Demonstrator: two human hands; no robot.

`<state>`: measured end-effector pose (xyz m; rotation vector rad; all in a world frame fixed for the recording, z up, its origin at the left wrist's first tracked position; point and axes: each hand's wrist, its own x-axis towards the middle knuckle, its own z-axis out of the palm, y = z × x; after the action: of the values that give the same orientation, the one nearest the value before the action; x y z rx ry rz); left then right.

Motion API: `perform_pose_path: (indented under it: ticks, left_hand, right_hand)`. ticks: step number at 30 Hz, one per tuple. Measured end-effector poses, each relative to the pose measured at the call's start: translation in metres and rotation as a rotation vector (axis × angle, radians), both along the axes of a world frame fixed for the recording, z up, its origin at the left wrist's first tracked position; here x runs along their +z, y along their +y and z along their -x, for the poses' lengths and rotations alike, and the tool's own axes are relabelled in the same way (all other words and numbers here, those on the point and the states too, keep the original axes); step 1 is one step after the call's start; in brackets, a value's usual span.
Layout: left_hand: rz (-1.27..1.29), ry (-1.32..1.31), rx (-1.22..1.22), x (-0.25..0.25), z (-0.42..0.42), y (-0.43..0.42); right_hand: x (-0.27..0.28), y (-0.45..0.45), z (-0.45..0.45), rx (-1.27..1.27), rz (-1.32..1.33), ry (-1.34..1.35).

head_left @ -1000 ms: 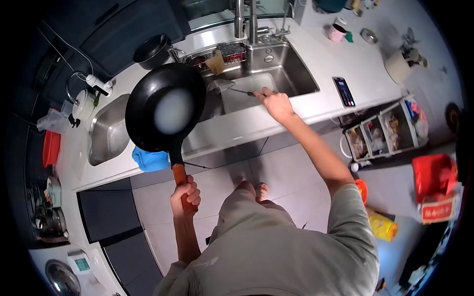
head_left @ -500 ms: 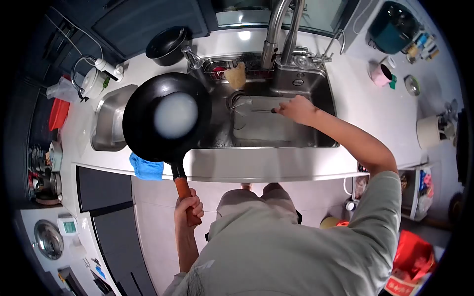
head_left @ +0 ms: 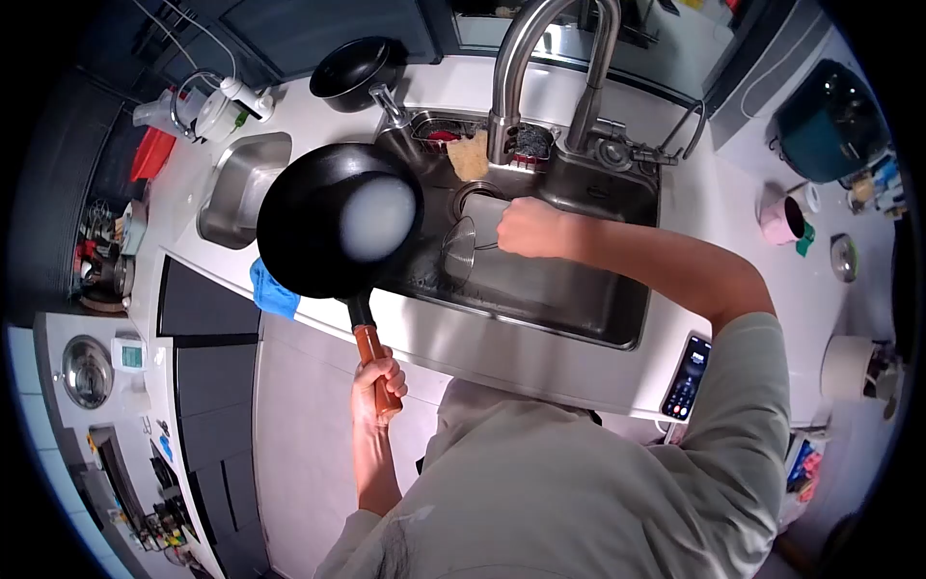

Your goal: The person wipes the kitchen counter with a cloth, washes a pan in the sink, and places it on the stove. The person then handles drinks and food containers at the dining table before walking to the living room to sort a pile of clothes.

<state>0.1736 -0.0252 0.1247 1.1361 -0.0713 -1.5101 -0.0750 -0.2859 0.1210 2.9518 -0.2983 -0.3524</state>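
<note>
My left hand (head_left: 378, 386) is closed round the reddish-brown handle of a black wok (head_left: 299, 227). The wok is held above the counter and the left edge of the main sink. A round pool of whitish, cloudy liquid (head_left: 378, 220) lies in its right half. Over the steel sink (head_left: 579, 299), my right hand (head_left: 531, 229) is a fist round the handle of a utensil with a wire head, seemingly a wire strainer (head_left: 461, 253). The fist hides most of its handle. Its head hangs low in the sink near the drain (head_left: 473, 196).
A tall faucet (head_left: 506, 96) arches over the sink's back. Behind the basin hang a tan sponge (head_left: 470, 156) and a wire rack. To the left are a small sink (head_left: 231, 203) and a blue cloth (head_left: 274, 288). A phone (head_left: 687, 376) lies at the counter's front right.
My view has turned, and the phone now shows. My right hand has moved left with the strainer, whose head is lower. The liquid in the wok has shifted right.
</note>
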Motion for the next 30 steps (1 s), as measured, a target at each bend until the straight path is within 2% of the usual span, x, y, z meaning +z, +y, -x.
perform_pose_path:
  ticks: [8, 15, 21, 24, 30]
  left_hand:
    - [-0.06, -0.191, 0.013, -0.003, 0.027, -0.017]
    - [-0.107, -0.342, -0.042, -0.008, 0.034, -0.02]
    - [-0.148, -0.46, -0.107, -0.011, 0.044, -0.027]
    - [-0.148, -0.521, -0.108, -0.016, 0.051, -0.029]
    - [-0.176, -0.739, -0.145, -0.021, 0.06, -0.033]
  right_hand:
    - [0.008, -0.007, 0.025, 0.044, -0.016, 0.054]
    - [0.007, 0.001, 0.061, -0.045, -0.022, 0.09]
    - [-0.002, 0.019, 0.092, -0.076, -0.037, -0.026]
    - [-0.002, 0.036, 0.111, -0.181, -0.021, -0.174]
    - [0.008, 0.094, 0.174, -0.736, -0.219, -0.362]
